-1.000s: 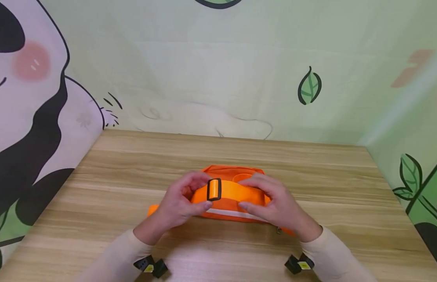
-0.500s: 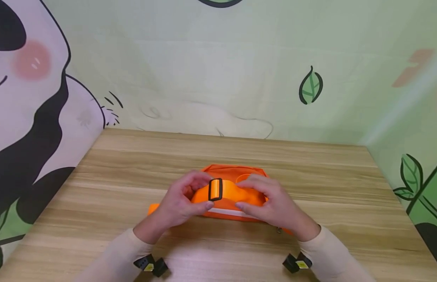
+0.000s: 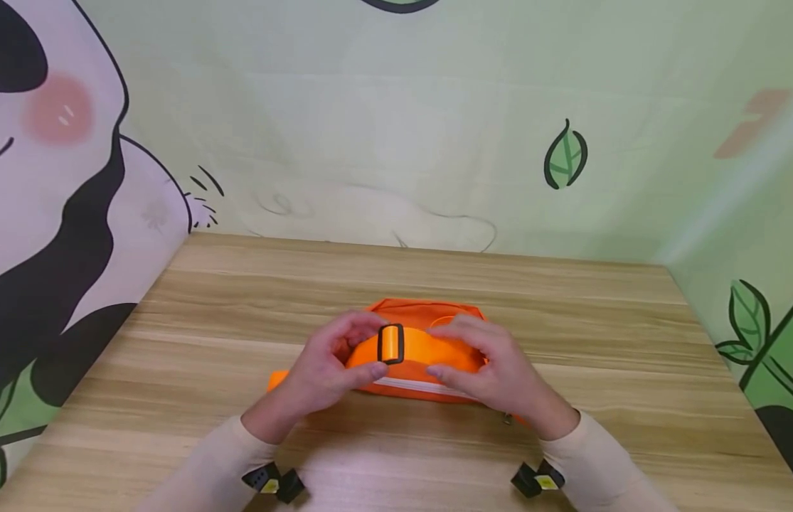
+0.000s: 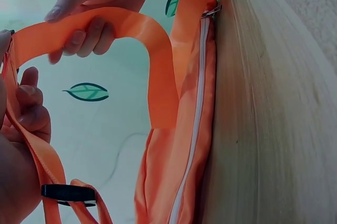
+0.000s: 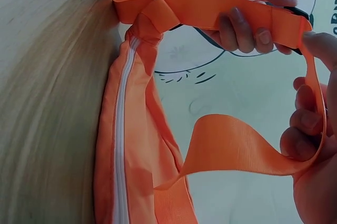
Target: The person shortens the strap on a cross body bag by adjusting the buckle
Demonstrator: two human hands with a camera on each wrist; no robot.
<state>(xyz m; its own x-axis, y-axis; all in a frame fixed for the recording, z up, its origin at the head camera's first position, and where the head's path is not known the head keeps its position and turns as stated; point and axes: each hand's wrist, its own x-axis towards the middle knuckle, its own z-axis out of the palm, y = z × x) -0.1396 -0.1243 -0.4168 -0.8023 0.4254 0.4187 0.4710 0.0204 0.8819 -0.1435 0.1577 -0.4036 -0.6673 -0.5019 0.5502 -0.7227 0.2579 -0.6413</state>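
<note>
Change: compared with half a second ago, the orange strap (image 3: 437,345) looks less rumpled by the right hand (image 3: 501,359) and arches more smoothly between the hands; the black buckle (image 3: 400,344) sits at nearly the same spot.
Meaning: judged as a small handling adjustment; no clear sliding of strap through buckle can be read from it.
Left hand grip: left hand (image 3: 322,363) pinches the strap next to the buckle, thumb on one side, curled fingers on the other.
Right hand grip: thumb and bent fingers pinch the strap a short way along from the buckle.
Strap: raised off the table (image 3: 178,313) in a loop, in front of the bag; an orange end lies out past the left wrist.
Bag: orange pouch (image 3: 428,307) on the table, beyond and partly behind the hands; neither hand appears to grip its body.
Zip: white zip (image 3: 422,387) runs along the side facing the person and looks closed; metal pull (image 4: 212,11) at the bag's right end.
Contents: not visible; full or empty, cannot tell.
Second buckle: another black buckle (image 4: 68,192), with strap looped through it, toward the left.
</note>
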